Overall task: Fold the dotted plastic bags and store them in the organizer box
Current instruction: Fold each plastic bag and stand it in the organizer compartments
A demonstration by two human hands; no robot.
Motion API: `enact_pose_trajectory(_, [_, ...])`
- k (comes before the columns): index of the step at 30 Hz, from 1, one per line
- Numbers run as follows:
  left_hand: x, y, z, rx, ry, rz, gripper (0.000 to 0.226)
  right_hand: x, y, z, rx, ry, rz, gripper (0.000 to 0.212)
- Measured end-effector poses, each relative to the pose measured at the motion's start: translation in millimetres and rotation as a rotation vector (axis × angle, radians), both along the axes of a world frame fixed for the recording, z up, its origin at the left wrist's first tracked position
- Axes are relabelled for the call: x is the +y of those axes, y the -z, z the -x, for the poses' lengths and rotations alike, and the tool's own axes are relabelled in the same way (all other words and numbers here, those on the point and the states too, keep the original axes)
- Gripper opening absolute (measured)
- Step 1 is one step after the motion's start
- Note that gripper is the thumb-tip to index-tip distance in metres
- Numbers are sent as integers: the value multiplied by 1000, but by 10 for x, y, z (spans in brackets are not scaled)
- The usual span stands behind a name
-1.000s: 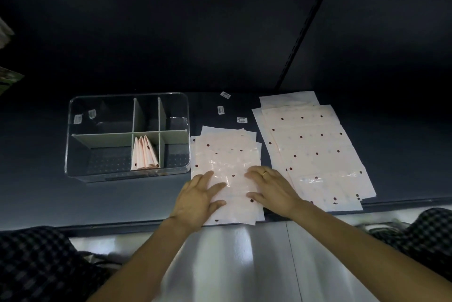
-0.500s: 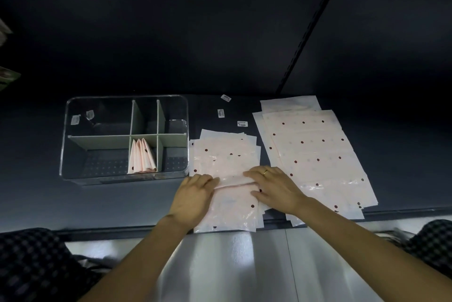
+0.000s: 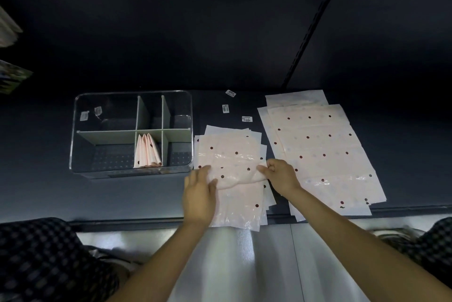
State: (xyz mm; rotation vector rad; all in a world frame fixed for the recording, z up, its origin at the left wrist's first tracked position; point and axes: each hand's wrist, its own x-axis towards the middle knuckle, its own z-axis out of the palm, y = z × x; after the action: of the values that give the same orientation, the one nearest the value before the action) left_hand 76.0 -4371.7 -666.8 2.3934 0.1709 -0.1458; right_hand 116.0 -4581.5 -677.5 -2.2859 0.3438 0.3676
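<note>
Dark slate-blue tabletop [image 3: 146, 194] under dim light, black wall behind. At centre, top pale pink red-dotted plastic bag [image 3: 232, 162] of a short stack, near edge lifted and rolled toward 12 o'clock. Left hand [image 3: 199, 194] at the bag's 9 o'clock edge, thumb curled over the raised fold, fingers seemingly under it, though blurred. Right hand [image 3: 280, 175] at the 3 o'clock edge, fingertips pinching the same fold. Hands apart, bag stretched between.

Step in hand, by judgement: first fold of this bag, half done. Next move probably calls for laying the lifted edge flat on the far half, pressing the crease, then narrowing into a slim strip to match those stored.

At 9 o'clock from the stack, just beside it, clear rectangular organizer box with grey-green dividers [image 3: 132, 169]; folded pink bags [image 3: 147, 151] upright in its near middle compartment. At 3 o'clock, longer unfolded pile of dotted bags [image 3: 315, 152]. At 12 o'clock, three small white labels [image 3: 247, 119] loose on the surface.
</note>
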Motion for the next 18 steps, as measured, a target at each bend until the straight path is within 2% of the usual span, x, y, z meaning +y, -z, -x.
enact_pose_trajectory(3, [-150, -20, 124, -272, 264, -223, 54, 31, 1, -38, 22, 26, 50, 51])
enact_pose_trajectory(6, [-223, 87, 167, -137, 588, -415, 68, 53, -14, -82, 72, 35, 108, 51])
enact_pose_trajectory(9, [-146, 254, 114, -5, 637, -554, 75, 68, -18, -126, 102, 37, 141, 50])
enact_pose_trajectory(15, [58, 388, -6, -15, 735, -625, 81, 38, 21, -164, 134, 45, 145, 47])
enact_pose_trajectory(16, [72, 401, -12, -18, 747, -623, 81, 45, 12, -165, 147, 46, 148, 44])
enact_pose_trajectory(18, [81, 424, -11, -29, 761, -622, 79, 84, -27, -126, 110, 54, 217, 24])
